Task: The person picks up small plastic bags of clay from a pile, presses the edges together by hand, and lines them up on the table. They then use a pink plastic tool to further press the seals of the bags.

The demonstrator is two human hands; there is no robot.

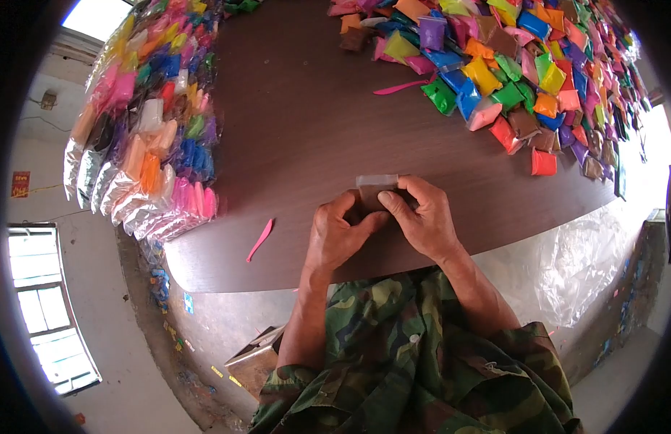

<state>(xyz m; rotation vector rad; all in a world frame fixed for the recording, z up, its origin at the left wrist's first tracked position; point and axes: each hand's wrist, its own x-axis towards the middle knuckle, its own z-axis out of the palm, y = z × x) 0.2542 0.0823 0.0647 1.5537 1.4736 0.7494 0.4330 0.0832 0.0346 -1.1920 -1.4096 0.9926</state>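
Between my two hands, near the front edge of the dark table, is a small brown clay packet (369, 195) with a clear plastic strip along its top. My left hand (340, 230) grips its left side, thumb bent across the lower front. My right hand (424, 219) pinches the right side, with the thumb pressed on the front face and the fingers behind. Much of the packet's lower part is hidden by the thumbs. Left of my left hand, a pink plastic knife (261, 240) lies on the table.
A large heap of colourful packets (509, 94) covers the table's right and far right. Stacked clear bags of coloured packets (144, 145) line the left side. A second pink plastic knife (402, 87) lies beside the heap. Clear plastic sheeting (578, 267) is below the table's right edge.
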